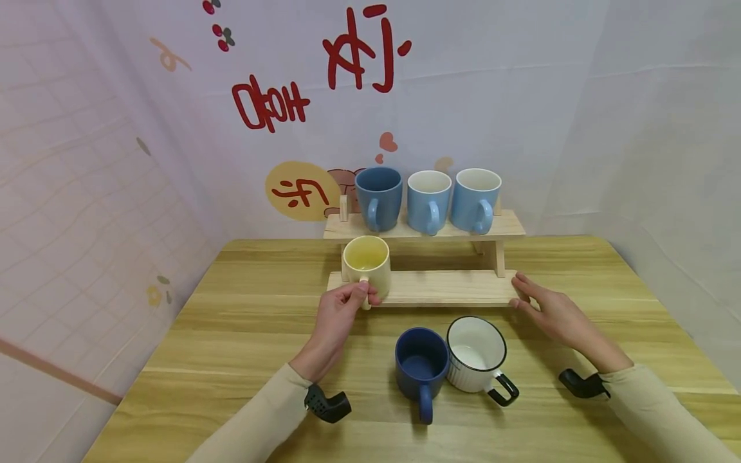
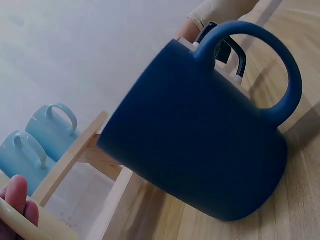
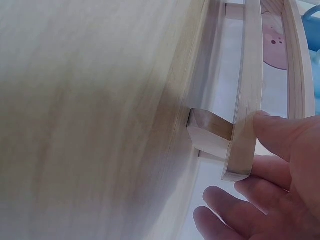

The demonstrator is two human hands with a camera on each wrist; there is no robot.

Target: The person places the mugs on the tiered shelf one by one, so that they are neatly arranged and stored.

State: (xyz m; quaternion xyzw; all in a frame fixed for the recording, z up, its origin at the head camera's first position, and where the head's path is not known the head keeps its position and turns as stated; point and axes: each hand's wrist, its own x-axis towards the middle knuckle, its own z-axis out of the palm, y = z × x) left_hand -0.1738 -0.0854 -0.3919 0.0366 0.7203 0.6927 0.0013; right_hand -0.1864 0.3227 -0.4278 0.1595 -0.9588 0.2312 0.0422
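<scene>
My left hand pinches the handle of a pale yellow mug, which is at the left end of the lower board of a wooden two-tier rack. Around the right end of that board, my right hand has its thumb at the front and its fingers at the end and behind, gripping it; the right wrist view shows the fingers spread. Close to the left wrist, a dark blue mug stands on the table. Touching or nearly touching it is a white mug with a black rim and handle.
Along the upper board stand a grey-blue mug and two light blue mugs, one in the middle and one at right. The wooden table meets a white printed cloth behind the rack.
</scene>
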